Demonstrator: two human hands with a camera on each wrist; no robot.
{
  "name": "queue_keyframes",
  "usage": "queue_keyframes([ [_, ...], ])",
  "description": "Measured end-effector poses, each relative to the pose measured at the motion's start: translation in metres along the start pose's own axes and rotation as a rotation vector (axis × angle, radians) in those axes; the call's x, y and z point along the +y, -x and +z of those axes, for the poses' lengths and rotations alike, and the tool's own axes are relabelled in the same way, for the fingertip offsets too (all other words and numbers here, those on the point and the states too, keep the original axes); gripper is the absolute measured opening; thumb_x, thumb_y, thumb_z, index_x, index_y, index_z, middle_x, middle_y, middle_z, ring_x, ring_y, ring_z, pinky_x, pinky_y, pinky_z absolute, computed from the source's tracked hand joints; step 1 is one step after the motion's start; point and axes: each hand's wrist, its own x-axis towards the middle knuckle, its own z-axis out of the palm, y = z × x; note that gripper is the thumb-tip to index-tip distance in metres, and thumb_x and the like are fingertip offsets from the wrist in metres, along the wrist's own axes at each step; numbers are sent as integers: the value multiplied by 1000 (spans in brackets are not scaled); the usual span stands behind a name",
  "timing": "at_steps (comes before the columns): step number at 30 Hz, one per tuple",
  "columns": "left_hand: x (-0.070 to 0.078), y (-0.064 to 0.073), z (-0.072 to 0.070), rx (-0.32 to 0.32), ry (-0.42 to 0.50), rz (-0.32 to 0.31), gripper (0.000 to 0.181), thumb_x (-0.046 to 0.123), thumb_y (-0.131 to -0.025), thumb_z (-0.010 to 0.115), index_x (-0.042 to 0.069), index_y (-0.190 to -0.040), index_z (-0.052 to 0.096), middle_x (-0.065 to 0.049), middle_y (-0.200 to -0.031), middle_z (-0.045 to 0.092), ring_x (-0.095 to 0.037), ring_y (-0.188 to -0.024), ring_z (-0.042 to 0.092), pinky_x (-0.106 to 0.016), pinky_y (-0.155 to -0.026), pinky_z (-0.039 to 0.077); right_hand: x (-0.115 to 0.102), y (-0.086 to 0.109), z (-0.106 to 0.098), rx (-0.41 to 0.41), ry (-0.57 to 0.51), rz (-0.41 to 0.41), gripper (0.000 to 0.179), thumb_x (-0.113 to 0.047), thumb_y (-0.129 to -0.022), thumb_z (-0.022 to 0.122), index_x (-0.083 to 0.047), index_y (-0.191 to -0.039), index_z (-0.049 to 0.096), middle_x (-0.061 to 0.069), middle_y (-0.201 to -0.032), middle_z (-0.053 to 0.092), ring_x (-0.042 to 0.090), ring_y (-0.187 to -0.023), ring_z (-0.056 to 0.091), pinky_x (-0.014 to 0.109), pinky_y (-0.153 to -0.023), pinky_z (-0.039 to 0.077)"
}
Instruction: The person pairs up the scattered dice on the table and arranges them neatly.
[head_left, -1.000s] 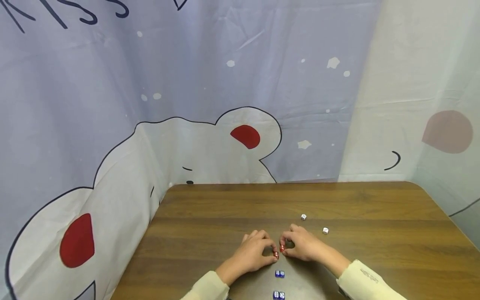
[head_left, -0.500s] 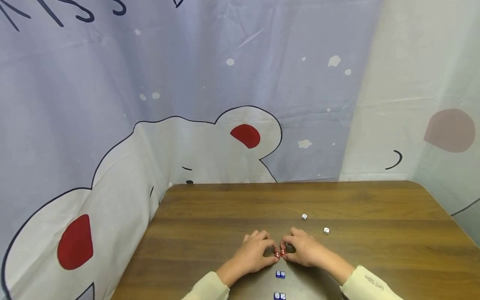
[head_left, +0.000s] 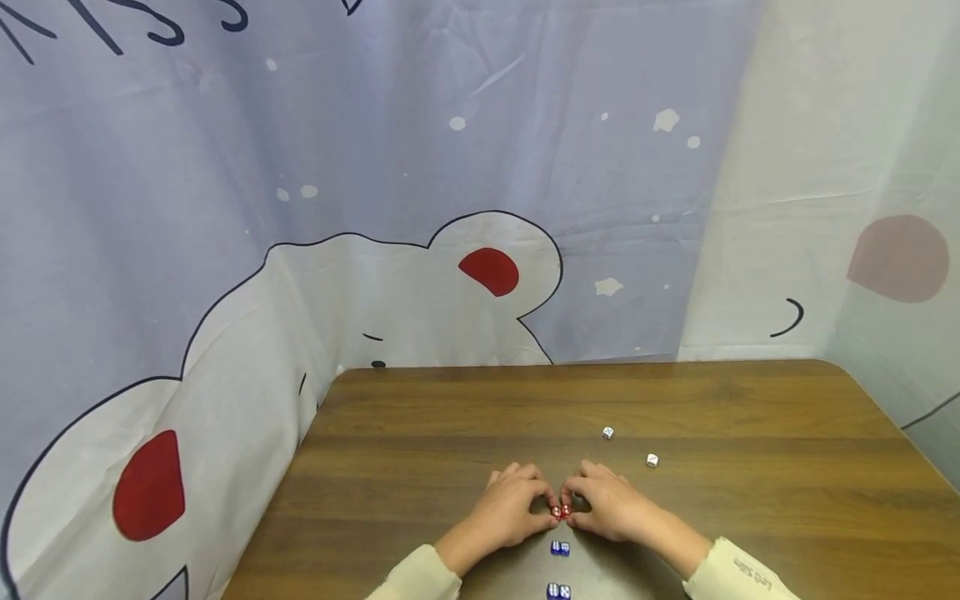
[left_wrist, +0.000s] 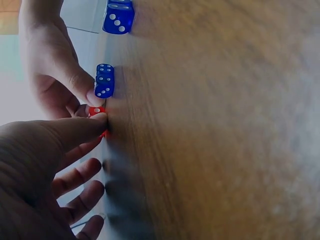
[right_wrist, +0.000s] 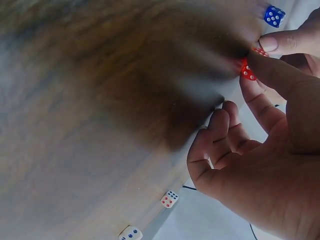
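Two small red dice stand side by side on the wooden table. My left hand (head_left: 507, 505) pinches the left red die (head_left: 556, 512) between thumb and forefinger. From the other side, my right hand (head_left: 609, 502) pinches the right red die (head_left: 566, 510) the same way. In the right wrist view that red die (right_wrist: 247, 70) shows white pips beside the thumb. Toward the body lie a pair of blue dice (head_left: 560, 548) and, nearer still, another blue pair (head_left: 558, 591); within each pair the dice sit against each other.
Two white dice lie apart beyond my right hand: one farther back (head_left: 608, 433), the other to its right (head_left: 652, 460). The brown table (head_left: 420, 408) ends at a printed curtain (head_left: 360, 300) at the back and left.
My right hand has moved toward the body and slightly left with its red die, closing the gap to the left one. My left hand has barely moved.
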Motion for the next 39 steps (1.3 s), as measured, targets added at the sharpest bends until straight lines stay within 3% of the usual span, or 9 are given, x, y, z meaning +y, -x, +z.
queue_keyframes([
  [19, 1, 1, 0, -12, 5, -5, 18, 41, -81, 83, 30, -91, 73, 19, -101, 61, -3, -93, 49, -27, -78, 35, -1, 2, 1, -4, -5, 5, 26, -30, -78, 85, -28, -89, 61, -10, -93, 47, 13, -87, 48, 35, -70, 39],
  [25, 1, 1, 0, -21, 0, -12, 18, 41, -82, 82, 30, -93, 73, 18, -102, 61, -4, -94, 49, -28, -79, 35, 3, 5, -7, -6, -46, -13, 24, -27, -79, 84, -22, -93, 65, -7, -92, 50, 9, -83, 47, 33, -70, 42],
  [33, 1, 0, 0, -20, -5, -11, 19, 42, -81, 83, 30, -93, 74, 19, -101, 60, -3, -93, 48, -27, -80, 35, 17, 8, -25, 62, -72, 46, 28, -24, -83, 82, -17, -108, 70, -2, -100, 59, 18, -91, 61, 39, -78, 52],
  [39, 1, 0, -2, -18, -12, -9, 18, 42, -81, 83, 32, -93, 74, 20, -100, 60, -3, -94, 49, -27, -80, 35, 30, 11, -35, 133, -66, 86, 27, -23, -84, 81, -19, -109, 70, 1, -104, 63, 23, -96, 65, 42, -78, 52],
])
